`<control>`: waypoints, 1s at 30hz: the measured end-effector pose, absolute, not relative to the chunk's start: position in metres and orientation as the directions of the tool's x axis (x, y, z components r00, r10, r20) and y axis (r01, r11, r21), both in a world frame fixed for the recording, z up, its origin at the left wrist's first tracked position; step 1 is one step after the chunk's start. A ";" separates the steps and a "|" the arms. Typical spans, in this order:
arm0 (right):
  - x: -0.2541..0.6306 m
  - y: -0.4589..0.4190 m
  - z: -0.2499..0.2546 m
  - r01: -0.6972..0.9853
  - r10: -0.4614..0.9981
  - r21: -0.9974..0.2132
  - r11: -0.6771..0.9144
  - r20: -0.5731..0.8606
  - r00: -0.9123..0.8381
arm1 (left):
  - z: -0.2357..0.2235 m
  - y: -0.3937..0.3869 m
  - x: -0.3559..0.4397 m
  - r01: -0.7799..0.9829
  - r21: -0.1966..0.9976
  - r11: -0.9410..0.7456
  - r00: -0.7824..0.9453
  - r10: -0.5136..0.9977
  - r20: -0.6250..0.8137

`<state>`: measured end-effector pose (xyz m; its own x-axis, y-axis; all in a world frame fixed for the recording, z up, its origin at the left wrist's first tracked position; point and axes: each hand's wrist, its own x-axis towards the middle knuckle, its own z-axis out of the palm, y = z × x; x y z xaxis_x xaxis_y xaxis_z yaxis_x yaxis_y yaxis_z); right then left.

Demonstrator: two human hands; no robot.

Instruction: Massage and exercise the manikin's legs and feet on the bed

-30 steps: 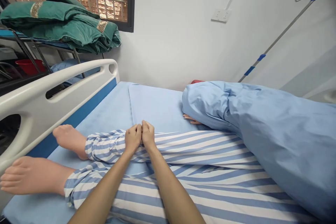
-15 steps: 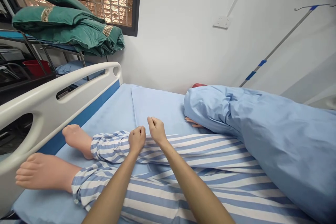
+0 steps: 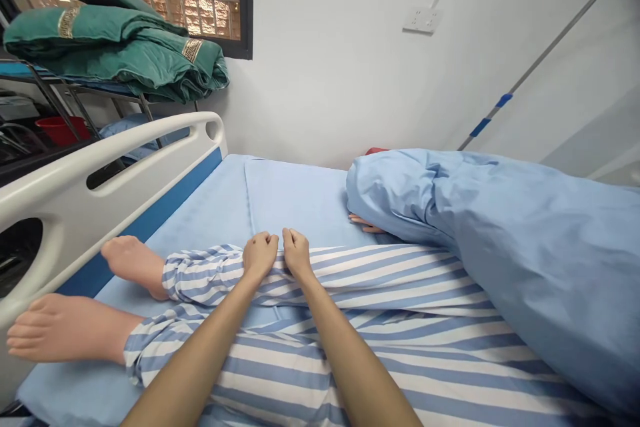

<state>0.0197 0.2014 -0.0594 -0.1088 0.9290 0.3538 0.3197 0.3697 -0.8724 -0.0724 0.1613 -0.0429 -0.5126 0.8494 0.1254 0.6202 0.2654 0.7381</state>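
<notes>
My left hand (image 3: 261, 255) is closed in a fist and rests against the far leg of the striped trousers (image 3: 370, 273). Beside it, my right hand (image 3: 297, 252) is likewise a fist, low over the same leg, with a small gap between the two. Nothing shows in either hand; the undersides of both are hidden. The blue-and-white trousers clothe a manikin lying on the bed, its bare feet (image 3: 75, 328) toward the left. A light blue quilt (image 3: 480, 213) covers its upper body, and fingertips (image 3: 365, 221) poke out from under the quilt's edge.
A cream bed end board (image 3: 150, 147) with a blue strip borders the left. Behind it, folded green bedding (image 3: 125, 53) lies on a rack near a red bucket (image 3: 63, 128). A drip pole (image 3: 540, 57) rises at the right by the white wall.
My right fist has come down onto or close to the far leg, nearer my left fist. My left fist has risen slightly in view. The camera has shifted a little.
</notes>
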 end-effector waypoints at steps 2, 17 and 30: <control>0.021 0.202 -0.057 0.274 0.935 -0.894 0.355 0.340 -0.102 | -0.025 0.168 -0.065 0.575 0.794 0.197 -0.485 0.864 0.137; 0.026 0.209 -0.060 -0.006 0.975 -0.975 0.222 0.222 -0.028 | -0.053 0.180 -0.027 0.529 0.841 0.113 -0.521 0.826 0.217; 0.056 0.213 -0.008 0.495 0.861 -0.711 0.499 0.470 -0.192 | -0.052 0.181 -0.025 0.649 0.713 0.266 -0.535 0.825 0.180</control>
<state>0.0562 0.2133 -0.0075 -0.1925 0.8612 0.4704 0.4952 0.4991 -0.7111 -0.0246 0.1812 -0.0522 -0.5351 0.8255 0.1796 0.6490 0.2655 0.7130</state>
